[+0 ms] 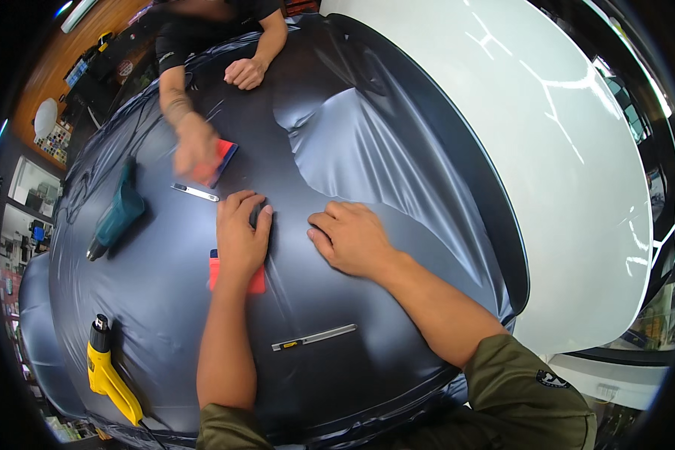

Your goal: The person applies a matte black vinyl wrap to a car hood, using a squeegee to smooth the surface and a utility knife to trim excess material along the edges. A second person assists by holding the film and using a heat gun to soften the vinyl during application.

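Left hand (241, 229), right hand (354, 238) rest half-open on dark film (307, 296), seemingly empty | silvery folds (379, 154) lie ahead-right, slanting far-left to near-right | right nearer

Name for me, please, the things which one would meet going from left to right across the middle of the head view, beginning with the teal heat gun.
Teal heat gun, silver knife, wearer's left hand, wearer's right hand, glossy white panel.

Two heat guns (121, 210) (111, 373), two knives (195, 192) (315, 337), two red squeegees (221, 161) (214, 276), wearer's two hands (238, 225) (354, 238), co-worker's two hands (193, 148) (245, 73)
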### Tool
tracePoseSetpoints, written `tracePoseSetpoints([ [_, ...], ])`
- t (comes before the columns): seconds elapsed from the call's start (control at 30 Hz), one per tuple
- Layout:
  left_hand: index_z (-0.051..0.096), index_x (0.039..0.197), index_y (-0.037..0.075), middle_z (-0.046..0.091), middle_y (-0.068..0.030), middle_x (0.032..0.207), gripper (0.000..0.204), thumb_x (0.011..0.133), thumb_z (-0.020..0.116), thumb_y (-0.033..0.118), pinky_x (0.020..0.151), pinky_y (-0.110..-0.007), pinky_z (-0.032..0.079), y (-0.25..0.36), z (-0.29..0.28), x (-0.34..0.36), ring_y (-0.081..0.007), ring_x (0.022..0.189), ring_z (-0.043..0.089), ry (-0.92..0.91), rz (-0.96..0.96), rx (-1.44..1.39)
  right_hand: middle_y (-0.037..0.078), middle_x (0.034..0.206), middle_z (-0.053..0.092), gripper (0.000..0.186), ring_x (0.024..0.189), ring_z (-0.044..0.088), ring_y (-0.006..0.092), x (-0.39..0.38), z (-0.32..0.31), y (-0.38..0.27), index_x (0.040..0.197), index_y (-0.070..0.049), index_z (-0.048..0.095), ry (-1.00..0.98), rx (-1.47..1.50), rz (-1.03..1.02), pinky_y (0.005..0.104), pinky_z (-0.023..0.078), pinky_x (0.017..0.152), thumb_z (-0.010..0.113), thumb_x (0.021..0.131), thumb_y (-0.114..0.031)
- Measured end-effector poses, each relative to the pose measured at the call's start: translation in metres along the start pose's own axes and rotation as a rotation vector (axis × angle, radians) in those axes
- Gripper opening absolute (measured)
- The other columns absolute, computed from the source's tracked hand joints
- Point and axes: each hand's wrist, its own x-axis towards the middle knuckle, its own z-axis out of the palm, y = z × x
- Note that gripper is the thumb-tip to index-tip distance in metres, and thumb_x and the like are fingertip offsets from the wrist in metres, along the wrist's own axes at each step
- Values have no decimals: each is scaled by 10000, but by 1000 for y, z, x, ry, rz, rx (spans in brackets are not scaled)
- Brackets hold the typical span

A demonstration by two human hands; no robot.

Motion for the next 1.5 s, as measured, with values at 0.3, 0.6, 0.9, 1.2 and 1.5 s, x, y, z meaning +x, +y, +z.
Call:
tracePoseSetpoints([
  [0.3,704,1043,22,640,-126,1143,220,885,676,174,944,-423,448,-2,6,1,-337,1054,554,46,66,22,113,887,628,234,880,632,303,-1,-14,-11,968,-62,704,-189,96,-63,429,484,852,636,909,-278],
  [0.6,707,1025,20,650,-117,1124,219,876,676,178,953,-433,437,-3,2,2,-328,1062,560,67,-1,-24,105,884,602,238,862,598,294,-48,-39,-75,986,-34,643,-530,-156,-372,414,500,782,658,884,-249],
  [0.9,730,1031,51,643,-99,1127,234,893,660,226,973,-432,408,-7,6,9,-308,1076,551,78,-57,-20,114,862,574,249,861,600,283,-59,-37,-74,1113,-5,633,-494,-106,-341,403,504,758,604,892,-116],
  [1.2,722,1060,36,631,-118,1160,267,904,649,240,1032,-440,373,-5,2,10,-304,1120,527,12,-124,-73,117,958,596,379,785,624,186,-38,-69,-55,1244,-58,639,-674,691,285,305,508,760,455,923,26],
  [1.5,700,1133,34,675,-101,1102,272,973,597,227,925,-380,463,-1,-6,13,-239,979,620,128,-89,-488,59,838,620,331,731,614,134,40,-73,-31,1247,-33,627,-57,400,214,286,485,686,548,1026,-268],
])
